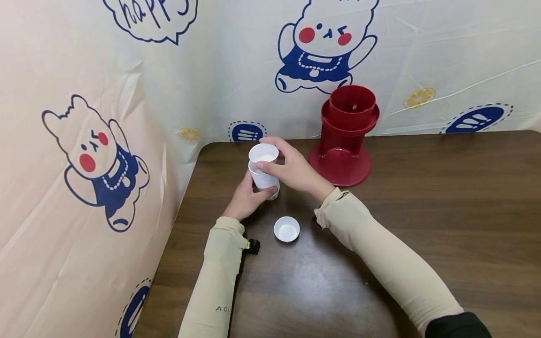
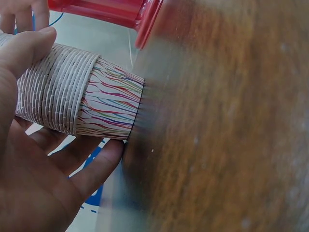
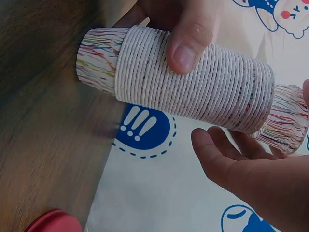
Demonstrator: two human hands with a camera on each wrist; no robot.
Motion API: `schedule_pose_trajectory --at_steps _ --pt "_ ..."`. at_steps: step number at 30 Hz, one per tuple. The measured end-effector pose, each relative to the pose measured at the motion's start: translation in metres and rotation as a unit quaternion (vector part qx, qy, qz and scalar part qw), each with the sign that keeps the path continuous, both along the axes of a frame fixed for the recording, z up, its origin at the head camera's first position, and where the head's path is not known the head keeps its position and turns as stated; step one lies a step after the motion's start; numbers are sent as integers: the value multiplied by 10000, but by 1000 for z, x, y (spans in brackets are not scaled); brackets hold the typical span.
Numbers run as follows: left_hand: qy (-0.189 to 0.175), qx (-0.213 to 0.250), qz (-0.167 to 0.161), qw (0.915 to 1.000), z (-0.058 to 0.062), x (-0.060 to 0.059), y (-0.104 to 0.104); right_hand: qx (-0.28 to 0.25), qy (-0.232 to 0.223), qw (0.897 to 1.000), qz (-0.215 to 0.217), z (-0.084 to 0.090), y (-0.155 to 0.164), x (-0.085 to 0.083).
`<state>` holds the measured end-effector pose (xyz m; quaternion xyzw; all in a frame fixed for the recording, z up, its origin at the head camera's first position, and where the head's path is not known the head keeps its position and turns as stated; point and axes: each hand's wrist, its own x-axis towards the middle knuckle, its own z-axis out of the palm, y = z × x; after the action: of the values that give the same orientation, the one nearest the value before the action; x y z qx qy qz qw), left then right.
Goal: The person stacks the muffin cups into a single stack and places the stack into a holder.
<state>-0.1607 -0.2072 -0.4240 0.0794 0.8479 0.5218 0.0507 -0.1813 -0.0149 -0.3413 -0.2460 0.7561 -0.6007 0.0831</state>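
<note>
A tall stack of white paper cups with colored wavy lines on their sides stands upright over the table. Around its lower part my left hand wraps, thumb on the near side, as the right wrist view also shows. My right hand grips the uppermost paper cup near its rim, thumb in front and fingers behind. That cup stands partly out of the stack, its patterned side exposed. A small white round cup-like piece sits open side up on the table, nearer the body.
At the back right, close to my right hand, a red plastic stand with a round base carries an upright red tube. White sheeting with cartoon prints hangs behind the brown wooden table and along its left side.
</note>
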Motion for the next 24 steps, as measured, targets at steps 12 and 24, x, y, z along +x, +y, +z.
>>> schedule_pose_trajectory --at_steps 12,24 --pt "-98 7 -62 9999 2 -2 0 244 -47 9997 -32 -15 -7 1" --pt "49 -140 -37 9999 -1 -1 -3 685 -237 9973 110 -35 -4 1"
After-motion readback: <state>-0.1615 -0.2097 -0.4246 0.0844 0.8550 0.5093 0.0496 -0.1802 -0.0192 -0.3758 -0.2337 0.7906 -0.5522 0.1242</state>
